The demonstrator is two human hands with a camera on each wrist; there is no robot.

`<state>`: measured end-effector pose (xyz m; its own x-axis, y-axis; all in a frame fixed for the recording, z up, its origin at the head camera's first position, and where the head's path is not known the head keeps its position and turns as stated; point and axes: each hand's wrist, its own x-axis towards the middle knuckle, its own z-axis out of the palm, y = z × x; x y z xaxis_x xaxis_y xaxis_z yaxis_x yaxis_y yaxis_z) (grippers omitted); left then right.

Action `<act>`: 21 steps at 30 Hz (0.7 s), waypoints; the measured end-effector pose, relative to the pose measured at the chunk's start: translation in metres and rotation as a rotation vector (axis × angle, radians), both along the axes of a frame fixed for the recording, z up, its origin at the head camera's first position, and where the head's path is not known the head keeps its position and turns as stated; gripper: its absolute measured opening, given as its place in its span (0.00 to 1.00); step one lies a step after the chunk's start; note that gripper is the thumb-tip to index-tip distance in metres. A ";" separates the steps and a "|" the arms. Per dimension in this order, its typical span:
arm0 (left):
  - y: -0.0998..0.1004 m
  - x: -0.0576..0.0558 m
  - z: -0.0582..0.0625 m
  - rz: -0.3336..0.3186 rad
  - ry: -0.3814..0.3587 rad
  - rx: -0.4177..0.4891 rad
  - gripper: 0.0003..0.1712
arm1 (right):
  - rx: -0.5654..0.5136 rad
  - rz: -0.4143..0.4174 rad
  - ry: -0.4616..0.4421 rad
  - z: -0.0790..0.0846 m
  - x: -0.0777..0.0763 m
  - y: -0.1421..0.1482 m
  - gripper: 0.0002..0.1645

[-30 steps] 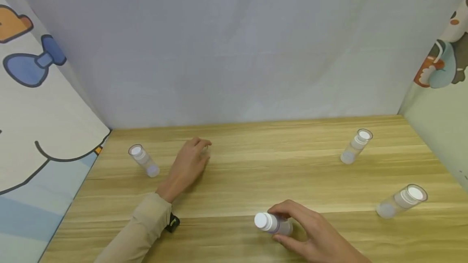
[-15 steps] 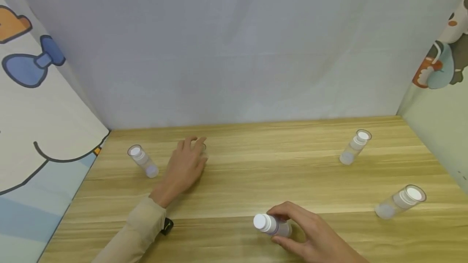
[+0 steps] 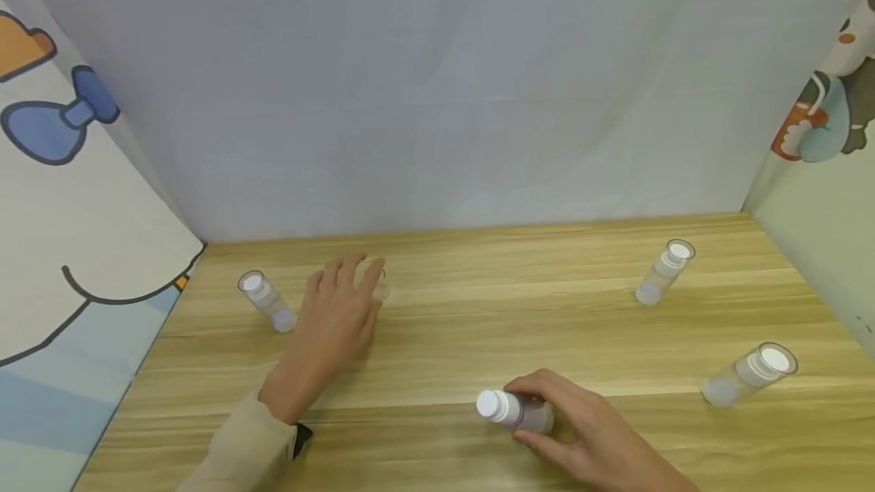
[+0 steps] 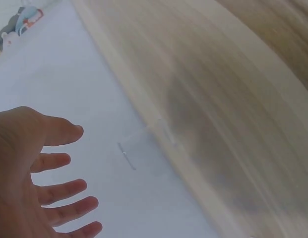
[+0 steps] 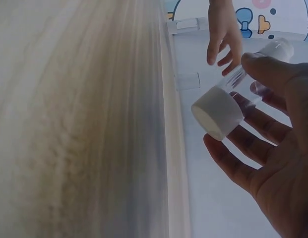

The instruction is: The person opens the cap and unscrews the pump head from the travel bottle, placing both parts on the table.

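Note:
My right hand [image 3: 581, 431] grips a small bottle [image 3: 516, 410] with a white top and clear body. In the right wrist view the bottle's wide white end [image 5: 218, 113] points down toward the table, tilted. My left hand [image 3: 335, 317] reaches over the back left of the table, its fingers spread and nearly straight. Just beside its fingertips stands a small clear cylinder [image 4: 146, 145], like a clear cap, partly hidden by the hand in the head view. The left wrist view shows a gap between thumb and cylinder.
A white-topped bottle inside a clear cover [image 3: 268, 301] stands at the left. Similar bottles stand at the back right [image 3: 664, 273] and front right [image 3: 748, 376]. The wooden table [image 3: 478, 310] ends at a pale cloth wall [image 3: 451, 97]; printed cartoon curtains hang at both sides.
My left hand has moved left, its fingers spreading away from the clear cylinder, which now shows more. My right hand keeps its grip on the bottle, almost still.

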<state>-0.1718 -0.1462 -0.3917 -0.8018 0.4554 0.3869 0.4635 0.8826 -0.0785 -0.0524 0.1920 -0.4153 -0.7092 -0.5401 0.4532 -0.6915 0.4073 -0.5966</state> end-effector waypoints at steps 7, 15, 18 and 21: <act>0.009 0.023 0.012 -0.086 0.123 -0.038 0.35 | 0.055 -0.039 0.095 0.000 -0.003 0.000 0.27; 0.021 0.049 0.017 -0.201 0.175 -0.034 0.31 | 0.152 -0.142 0.212 0.004 -0.006 -0.001 0.30; 0.027 0.060 0.019 -0.281 0.176 -0.011 0.32 | 0.176 -0.157 0.218 0.006 -0.007 -0.002 0.31; 0.034 0.069 0.022 -0.413 0.155 0.054 0.36 | 0.192 -0.165 0.205 0.007 -0.007 -0.003 0.31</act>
<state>-0.1029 -0.1120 -0.3695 -0.4877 0.7009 0.5205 0.7644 0.6308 -0.1332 -0.0596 0.1888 -0.4081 -0.6991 -0.5145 0.4965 -0.7042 0.6157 -0.3536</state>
